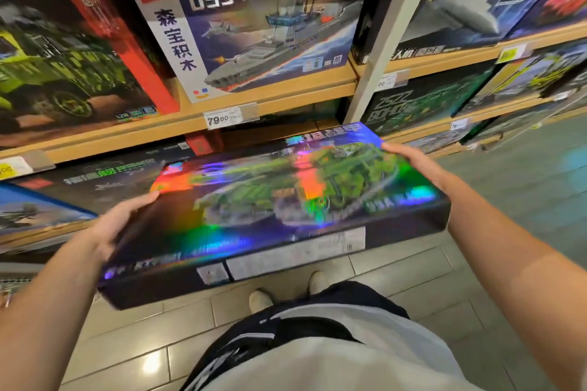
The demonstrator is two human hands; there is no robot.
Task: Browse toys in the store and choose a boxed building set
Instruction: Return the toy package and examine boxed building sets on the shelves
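I hold a large flat boxed building set level in front of me, clear of the shelves. Its dark lid shows a green tank and shimmers with rainbow reflections. My left hand grips the box's left short end, thumb on top and fingers under the edge. At the far right end, my right hand holds the box with its fingers wrapped around the side. A white label strip runs along the near side face of the box.
Wooden shelves stand ahead, packed with boxed sets: a warship box, a green truck box, an aircraft box. A 79.00 price tag hangs on the shelf edge. A white upright post divides the bays. Tiled floor lies below.
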